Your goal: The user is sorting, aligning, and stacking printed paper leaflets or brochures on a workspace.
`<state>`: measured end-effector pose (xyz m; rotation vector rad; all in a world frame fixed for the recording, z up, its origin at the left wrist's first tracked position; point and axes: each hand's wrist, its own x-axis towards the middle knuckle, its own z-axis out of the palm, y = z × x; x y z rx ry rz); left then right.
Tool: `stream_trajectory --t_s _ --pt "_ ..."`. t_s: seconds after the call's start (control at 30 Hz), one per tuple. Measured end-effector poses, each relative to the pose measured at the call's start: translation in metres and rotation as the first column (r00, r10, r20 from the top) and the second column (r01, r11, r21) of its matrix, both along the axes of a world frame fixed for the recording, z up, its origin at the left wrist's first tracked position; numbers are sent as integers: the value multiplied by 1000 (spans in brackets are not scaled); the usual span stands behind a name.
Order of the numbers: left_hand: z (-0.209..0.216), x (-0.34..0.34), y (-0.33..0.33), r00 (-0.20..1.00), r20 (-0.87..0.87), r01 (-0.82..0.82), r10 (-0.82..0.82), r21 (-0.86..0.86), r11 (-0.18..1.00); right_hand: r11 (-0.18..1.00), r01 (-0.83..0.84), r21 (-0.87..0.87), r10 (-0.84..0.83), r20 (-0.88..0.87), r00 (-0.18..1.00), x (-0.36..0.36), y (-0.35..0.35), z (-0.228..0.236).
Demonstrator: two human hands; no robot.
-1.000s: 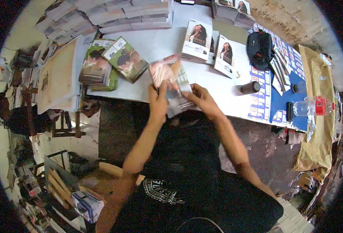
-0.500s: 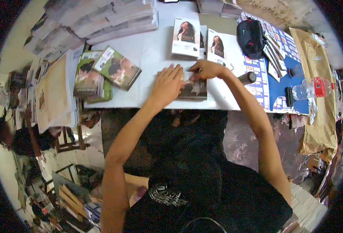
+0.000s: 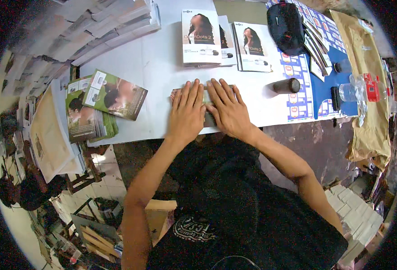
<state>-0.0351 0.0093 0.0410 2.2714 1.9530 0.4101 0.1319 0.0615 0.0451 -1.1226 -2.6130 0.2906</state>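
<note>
Both hands press down near the table's front edge on a dark printed leaflet pile (image 3: 210,120), which they mostly cover. My left hand (image 3: 187,112) lies flat with its fingers stretched away from me. Beside it my right hand (image 3: 229,110) is also flat, fingers slightly spread, its thumb near the left hand. To the left lies a fanned pile of green and brown leaflets (image 3: 117,96). Beyond my hands sit white booklets (image 3: 200,38) with a picture of a long-haired person, and a similar booklet pile (image 3: 252,49) to their right.
Tall paper stacks (image 3: 104,27) fill the far left. On the right are a dark cylinder (image 3: 286,86), a black pouch (image 3: 286,27), a clear plastic bottle (image 3: 347,92) with a red label, and brown wrapping paper (image 3: 359,63). The white table (image 3: 153,58) ends just in front of me.
My right hand has gone from bent fingers at the pile's far side to lying flat on it. My left hand stays flat on the pile. The whole view has shifted.
</note>
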Motion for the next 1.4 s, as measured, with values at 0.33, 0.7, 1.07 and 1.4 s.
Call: stream_trajectory --t_s 0.33,0.7,1.07,1.4 --pt "-2 -7 2 997 80 20 -19 -13 1000 1000 -9 -9 9 -11 1000 -2 3 -1" --pt "34 -42 78 954 190 290 -230 -411 864 989 63 131 -42 -153 987 11 -10 11" --pt "26 35 -35 985 144 -39 100 -378 925 155 -173 -973 -831 -223 509 85 -119 -42" --pt "4 45 -49 988 100 -101 115 -139 985 380 -185 -906 -848 -421 322 58 -96 -56"
